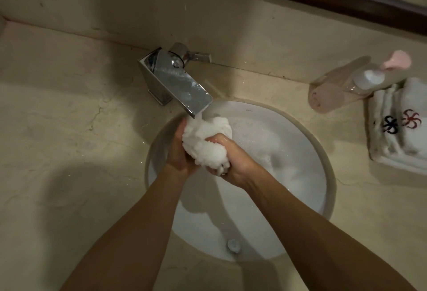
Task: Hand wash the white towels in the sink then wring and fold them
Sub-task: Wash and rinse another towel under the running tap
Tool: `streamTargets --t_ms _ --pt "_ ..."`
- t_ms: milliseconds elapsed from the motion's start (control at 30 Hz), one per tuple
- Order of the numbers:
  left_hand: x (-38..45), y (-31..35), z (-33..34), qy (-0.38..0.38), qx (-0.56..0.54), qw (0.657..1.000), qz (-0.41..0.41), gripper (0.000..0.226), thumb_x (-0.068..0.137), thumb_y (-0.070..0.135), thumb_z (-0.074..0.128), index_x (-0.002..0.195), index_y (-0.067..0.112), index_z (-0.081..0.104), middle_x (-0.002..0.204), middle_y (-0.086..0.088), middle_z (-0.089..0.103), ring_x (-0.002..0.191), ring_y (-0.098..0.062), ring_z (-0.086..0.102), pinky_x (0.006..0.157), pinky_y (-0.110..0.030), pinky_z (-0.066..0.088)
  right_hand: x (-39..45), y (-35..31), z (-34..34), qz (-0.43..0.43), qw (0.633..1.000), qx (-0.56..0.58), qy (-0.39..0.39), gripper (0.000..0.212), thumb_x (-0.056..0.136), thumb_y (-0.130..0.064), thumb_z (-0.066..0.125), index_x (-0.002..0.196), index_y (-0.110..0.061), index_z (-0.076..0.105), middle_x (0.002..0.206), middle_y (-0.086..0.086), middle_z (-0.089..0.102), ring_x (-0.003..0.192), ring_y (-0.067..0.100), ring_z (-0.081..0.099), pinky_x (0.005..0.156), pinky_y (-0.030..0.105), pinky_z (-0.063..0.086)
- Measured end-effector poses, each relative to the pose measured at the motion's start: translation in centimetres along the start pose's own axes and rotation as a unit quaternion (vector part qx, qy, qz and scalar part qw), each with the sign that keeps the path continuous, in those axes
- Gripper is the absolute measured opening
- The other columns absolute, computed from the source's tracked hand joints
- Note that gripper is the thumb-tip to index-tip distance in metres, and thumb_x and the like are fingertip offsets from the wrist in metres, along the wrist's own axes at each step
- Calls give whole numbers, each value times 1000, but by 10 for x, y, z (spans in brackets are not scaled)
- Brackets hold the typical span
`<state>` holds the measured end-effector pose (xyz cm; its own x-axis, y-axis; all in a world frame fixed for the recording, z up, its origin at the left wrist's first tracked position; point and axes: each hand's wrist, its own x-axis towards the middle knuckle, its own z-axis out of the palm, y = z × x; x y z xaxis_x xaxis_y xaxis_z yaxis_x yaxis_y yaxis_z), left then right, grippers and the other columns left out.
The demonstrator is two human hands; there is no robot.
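A wet white towel (205, 142) is bunched into a ball over the round white sink (307, 170), right under the spout of the chrome faucet (178, 82). Water runs from the spout onto the towel. My left hand (179, 149) grips the ball from the left side. My right hand (231, 161) grips it from the right and below, fingers curled round the cloth. The two hands squeeze it between them above the basin.
A stack of folded white towels (397, 129) with dark and red flower emblems lies on the beige counter at the right. A clear pump bottle (353, 82) with a pink top stands beside it. The drain (233, 244) is at the sink's near side.
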<state>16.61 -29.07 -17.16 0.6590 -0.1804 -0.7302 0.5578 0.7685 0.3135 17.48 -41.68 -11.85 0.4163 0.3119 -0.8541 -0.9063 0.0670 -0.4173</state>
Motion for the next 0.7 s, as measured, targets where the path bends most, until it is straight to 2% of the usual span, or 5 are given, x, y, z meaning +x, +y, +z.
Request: streamTargets --t_ms 200,367,500,600,700 --pt "10 14 10 -33 132 990 31 37 106 24 26 108 5 58 78 -3 73 73 -13 70 61 -21 56 -13 -4 -6 -99 970 -218 45 32 91 -15 65 121 -9 54 71 9 64 39 10 55 40 23 40" --pt "29 4 -1 153 226 960 57 30 102 35 47 121 13 54 98 -2 64 92 -21 63 74 -30 52 -3 8 -8 -169 877 -435 117 78 77 -43 64 146 -22 33 121 6 57 98 27 64 59 30 54" --pt "18 3 9 79 42 996 18 62 94 52 47 136 8 55 121 -12 65 108 -27 63 94 -39 49 -3 -7 -10 -190 850 -477 120 106 80 -35 71 158 -38 -2 141 2 33 121 30 51 94 43 51" --pt "3 -4 12 -8 -116 993 18 58 97 53 38 124 8 62 123 -16 65 107 -28 66 94 -38 52 -1 -21 6 -201 879 -400 163 69 79 -38 77 137 -36 40 130 -2 51 120 23 55 94 38 48" --pt "-7 -21 14 8 -181 983 25 53 91 51 42 121 12 61 115 -8 67 105 -25 66 91 -37 54 15 -27 42 -209 802 -512 226 60 79 -52 73 127 -27 48 122 -1 56 108 23 59 80 32 40"
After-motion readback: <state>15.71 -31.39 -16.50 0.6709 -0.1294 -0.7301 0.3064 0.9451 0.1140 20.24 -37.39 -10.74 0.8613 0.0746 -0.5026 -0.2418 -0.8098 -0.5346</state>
